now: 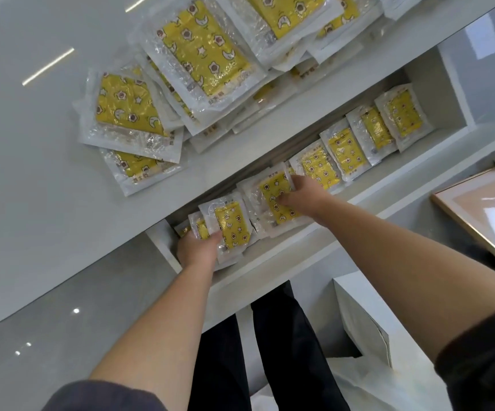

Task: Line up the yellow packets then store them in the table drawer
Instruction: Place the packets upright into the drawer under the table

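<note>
Reaching into the open white table drawer (270, 264), you have both hands on packets. Your left hand (197, 250) grips a yellow star-print plastic packet (233, 228) at the left end of the row, with the thumb pressed on its front and the rest tucked in among the packets. Your right hand (304, 198) holds the next yellow packet (271, 192) near the middle; its fingers (295, 181) curl over the top edge and the thumb presses the face. More packets in the drawer (347, 151) lean on each other, one after another, off to the right. A big loose pile of yellow packets (201, 63) lies on the grey counter (32, 173), close to the edge above the drawer, so it looks like the job is only partly done.

Watch out for slips. The plastic looks smooth and shiny, so a packet could slide out of your grip if you hold it loosely. The row leans, so pushing one packet hard could tip the others over like dominoes. The pile sits near the counter edge, and a bump could send some packets down into the drawer in a mess.
</note>
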